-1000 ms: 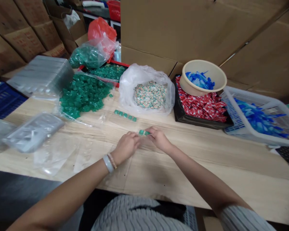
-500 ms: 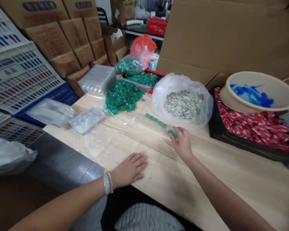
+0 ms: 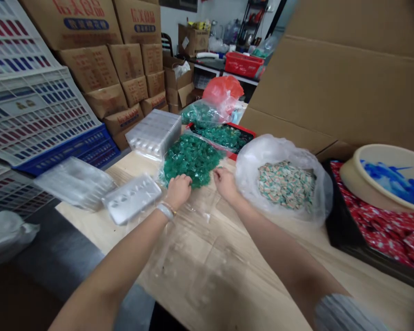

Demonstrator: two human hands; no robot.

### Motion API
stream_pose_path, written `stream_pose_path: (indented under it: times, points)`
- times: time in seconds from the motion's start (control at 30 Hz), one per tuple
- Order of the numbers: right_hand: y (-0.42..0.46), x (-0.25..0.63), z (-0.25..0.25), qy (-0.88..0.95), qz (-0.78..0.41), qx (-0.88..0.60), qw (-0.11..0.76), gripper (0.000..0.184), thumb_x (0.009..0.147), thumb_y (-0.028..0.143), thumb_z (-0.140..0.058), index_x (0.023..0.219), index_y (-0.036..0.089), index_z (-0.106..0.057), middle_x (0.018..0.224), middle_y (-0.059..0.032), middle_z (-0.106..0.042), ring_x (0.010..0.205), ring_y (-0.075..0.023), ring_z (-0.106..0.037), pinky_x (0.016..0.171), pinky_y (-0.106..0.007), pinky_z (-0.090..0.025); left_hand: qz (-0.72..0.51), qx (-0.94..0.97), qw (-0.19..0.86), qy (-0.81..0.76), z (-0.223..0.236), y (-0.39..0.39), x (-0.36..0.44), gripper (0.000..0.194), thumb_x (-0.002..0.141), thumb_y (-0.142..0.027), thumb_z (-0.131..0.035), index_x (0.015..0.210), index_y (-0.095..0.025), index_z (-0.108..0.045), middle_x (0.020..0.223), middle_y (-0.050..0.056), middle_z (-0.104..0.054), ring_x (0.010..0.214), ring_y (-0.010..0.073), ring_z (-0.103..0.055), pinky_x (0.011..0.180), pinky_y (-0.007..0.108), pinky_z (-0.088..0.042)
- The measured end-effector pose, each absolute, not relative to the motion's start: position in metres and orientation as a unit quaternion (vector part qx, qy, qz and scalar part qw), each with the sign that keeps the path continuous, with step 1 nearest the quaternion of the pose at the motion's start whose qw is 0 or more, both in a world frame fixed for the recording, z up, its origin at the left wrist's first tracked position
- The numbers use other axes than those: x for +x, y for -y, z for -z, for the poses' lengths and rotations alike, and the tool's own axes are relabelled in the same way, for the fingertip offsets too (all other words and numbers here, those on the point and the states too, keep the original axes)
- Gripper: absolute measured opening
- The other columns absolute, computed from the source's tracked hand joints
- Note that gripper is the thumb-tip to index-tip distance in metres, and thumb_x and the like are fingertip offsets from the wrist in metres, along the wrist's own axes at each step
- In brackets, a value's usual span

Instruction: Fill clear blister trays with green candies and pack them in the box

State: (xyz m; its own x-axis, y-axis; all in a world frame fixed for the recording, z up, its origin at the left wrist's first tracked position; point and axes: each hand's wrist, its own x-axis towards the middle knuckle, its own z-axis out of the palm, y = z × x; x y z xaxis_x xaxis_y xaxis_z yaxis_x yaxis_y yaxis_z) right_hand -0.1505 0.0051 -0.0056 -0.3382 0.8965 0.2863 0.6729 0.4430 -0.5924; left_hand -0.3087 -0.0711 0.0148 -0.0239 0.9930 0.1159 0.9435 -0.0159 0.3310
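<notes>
A pile of small green translucent pieces lies on clear plastic on the wooden table. At its near left edge is my left hand, fingers curled down against the pieces; what they hold is hidden. My right hand is just right of the pile, thumb and fingertips pinched together, and anything between them is too small to make out. Beside that hand stands an open clear plastic bag of small flat green-and-orange packets.
Clear plastic trays lie left of my left hand, with stacked trays behind. A red-rimmed tray of green pieces is at the back. To the right are red packets and a cream basin. Cardboard rises behind.
Both hands have moved forward to the green pile, the right one also leftward. The row of green pieces that lay by my right hand no longer shows. The view has shifted.
</notes>
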Motion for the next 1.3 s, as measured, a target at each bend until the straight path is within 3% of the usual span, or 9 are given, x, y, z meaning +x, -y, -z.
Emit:
stream_pose_path:
  times: [0.2, 0.33, 0.47, 0.57, 0.63, 0.8, 0.93, 1.1, 1.3]
  points:
    - [-0.059, -0.136, 0.017, 0.766, -0.237, -0.528, 0.280, 0.020, 0.071, 0.011, -0.050, 0.052, 0.018, -0.052, 0.062, -0.0073, -0.054, 0.080, -0.0223, -0.050, 0.069, -0.035, -0.039, -0.414, 0.487, 0.405, -0.654, -0.020, 0.082, -0.315, 0.018, 0.065, -0.010, -0.050, 0.081, -0.013, -0.058, 0.072, 0.002, -0.059, 0.068, 0.0137, -0.058, 0.065, 0.028, -0.047]
    - [-0.041, -0.137, 0.005, 0.751, -0.313, -0.503, 0.292, 0.011, 0.075, 0.021, -0.051, 0.069, 0.017, -0.059, 0.068, -0.0051, -0.058, 0.073, -0.0170, -0.052, 0.064, -0.030, -0.042, -0.491, 0.256, 0.647, -0.524, -0.034, 0.093, -0.310, 0.033, 0.066, -0.004, -0.047, 0.096, -0.012, -0.056, 0.079, 0.004, -0.061, 0.068, 0.0113, -0.061, 0.061, 0.024, -0.050]
    - [0.017, -0.121, -0.015, 0.644, -0.558, -0.447, 0.273, 0.024, 0.077, 0.031, -0.049, 0.092, 0.017, -0.060, 0.078, -0.0039, -0.063, 0.060, -0.0111, -0.054, 0.056, -0.027, -0.045, -0.484, 0.167, 0.718, -0.472, -0.047, 0.108, -0.295, 0.024, 0.068, -0.004, -0.049, 0.088, -0.009, -0.060, 0.072, 0.005, -0.062, 0.064, 0.0101, -0.060, 0.060, 0.021, -0.049]
    - [0.066, -0.100, -0.026, 0.444, -0.759, -0.398, 0.262, 0.024, 0.066, 0.028, -0.062, 0.088, 0.017, -0.063, 0.080, -0.0029, -0.064, 0.063, -0.0100, -0.056, 0.062, -0.027, -0.046, -0.489, 0.175, 0.707, -0.480, -0.049, 0.131, -0.277, 0.016, 0.068, -0.008, -0.052, 0.081, -0.009, -0.062, 0.069, 0.003, -0.061, 0.059, 0.0084, -0.058, 0.057, 0.020, -0.048]
    - [0.097, -0.081, -0.029, 0.377, -0.787, -0.403, 0.275, 0.026, 0.060, 0.023, -0.068, 0.085, 0.018, -0.064, 0.077, -0.0012, -0.064, 0.065, -0.0098, -0.057, 0.066, -0.027, -0.046, -0.485, 0.197, 0.692, -0.497, -0.044, 0.156, -0.263, 0.017, 0.068, -0.013, -0.055, 0.083, -0.010, -0.062, 0.068, 0.002, -0.060, 0.057, 0.0078, -0.056, 0.056, 0.020, -0.047]
    - [0.172, -0.038, -0.016, 0.434, -0.679, -0.499, 0.318, 0.025, 0.063, 0.027, -0.066, 0.087, 0.019, -0.062, 0.067, 0.0019, -0.059, 0.055, -0.0096, -0.053, 0.057, -0.028, -0.046, -0.451, 0.301, 0.605, -0.583, -0.016, 0.227, -0.226, 0.019, 0.068, -0.019, -0.056, 0.084, -0.013, -0.064, 0.069, 0.000, -0.061, 0.052, 0.0073, -0.052, 0.053, 0.020, -0.043]
    - [0.206, -0.032, 0.001, 0.636, -0.450, -0.552, 0.298, 0.015, 0.073, 0.026, -0.057, 0.086, 0.019, -0.061, 0.071, -0.0023, -0.057, 0.062, -0.0132, -0.053, 0.057, -0.028, -0.044, -0.438, 0.410, 0.505, -0.621, 0.001, 0.255, -0.210, 0.016, 0.071, -0.016, -0.051, 0.080, -0.016, -0.063, 0.074, 0.002, -0.062, 0.065, 0.0115, -0.055, 0.062, 0.024, -0.045]
    - [0.203, -0.054, 0.008, 0.810, -0.243, -0.505, 0.173, 0.013, 0.079, 0.023, -0.050, 0.081, 0.018, -0.062, 0.078, -0.0071, -0.057, 0.073, -0.0174, -0.053, 0.066, -0.030, -0.043, -0.429, 0.543, 0.400, -0.601, 0.010, 0.259, -0.205, 0.019, 0.072, -0.010, -0.047, 0.079, -0.018, -0.063, 0.081, 0.004, -0.060, 0.078, 0.0148, -0.055, 0.071, 0.029, -0.045]
    - [0.198, -0.061, 0.008, 0.830, -0.195, -0.514, 0.096, 0.012, 0.078, 0.024, -0.053, 0.074, 0.016, -0.062, 0.075, -0.0081, -0.055, 0.072, -0.0184, -0.053, 0.064, -0.030, -0.043, -0.429, 0.506, 0.426, -0.615, 0.012, 0.261, -0.204, 0.016, 0.073, -0.014, -0.048, 0.082, -0.017, -0.062, 0.081, 0.003, -0.062, 0.076, 0.0147, -0.056, 0.071, 0.029, -0.046]
